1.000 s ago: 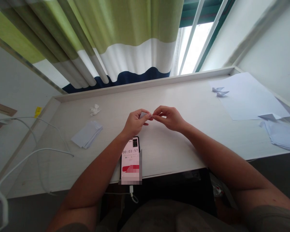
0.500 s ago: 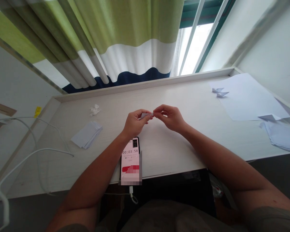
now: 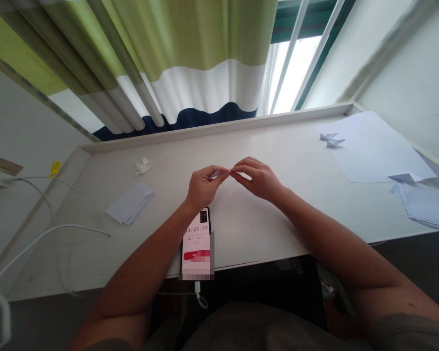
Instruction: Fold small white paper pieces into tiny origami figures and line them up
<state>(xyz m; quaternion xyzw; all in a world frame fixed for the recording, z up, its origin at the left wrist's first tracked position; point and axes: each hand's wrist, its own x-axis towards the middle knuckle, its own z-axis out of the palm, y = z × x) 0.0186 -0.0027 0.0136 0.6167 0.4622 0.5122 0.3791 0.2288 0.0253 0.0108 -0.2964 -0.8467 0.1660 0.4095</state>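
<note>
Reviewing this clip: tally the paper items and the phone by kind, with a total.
Paper piece between left hand and right hand: 1
Folded paper shapes: 3
Stacks of paper slips: 2
Large white sheet: 1
Crumpled paper scrap: 1
Phone: 1
Total: 9

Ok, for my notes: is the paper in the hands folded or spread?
Folded: the white paper between left hand and right hand is a narrow creased piece.

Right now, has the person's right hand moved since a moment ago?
Yes, slightly: the right hand has shifted away from the person, toward the back ledge of the white desk, judged against that ledge.
</note>
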